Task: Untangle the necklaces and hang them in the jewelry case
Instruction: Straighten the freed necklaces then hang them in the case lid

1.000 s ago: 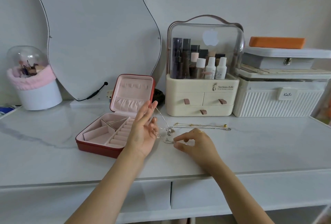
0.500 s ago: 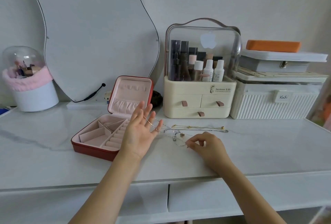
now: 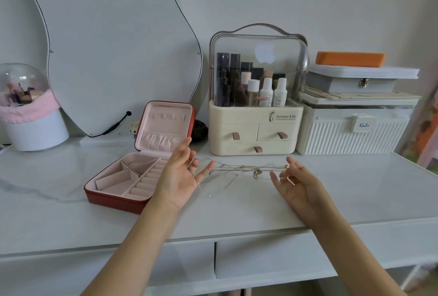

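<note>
Chains (image 3: 246,169) run left to right between the two hands, stretched just above the desk (image 3: 355,191) in front of the organizer (image 3: 254,130). The long axis is close to horizontal across the view, roughly parallel to the desk's front edge. At least two strands show: a gold one and a silver one, lying close together and crossing near mid-span, where a small pendant hangs. A loose silver length trails down toward the desk below the left end.

Left hand (image 3: 180,177): palm up, fingers spread and nearly straight, with the chains draped over or looped round the fingers rather than pinched. Whether any strand is trapped between two fingers cannot be told.

Right hand (image 3: 296,183): palm partly up, fingers loosely curled, with the right end of the chains caught at the fingertips. A firm pinch is likely, but the contact is too small to confirm.

Case (image 3: 139,170): open, lid upright, sitting on the desk touching or just beside the left hand on its outer side, and well apart from the right hand. The hook row in the lid stands above and behind the left hand.

Judgement: the task is still at the untangling step, since the strands remain crossed at the pendant. The crossing lies between the hands, somewhat nearer the right. Separation therefore calls for the right fingers to work the knot while the left holds tension. Once a strand is free, the left hand is the nearer one to carry it to the lid hooks
</note>
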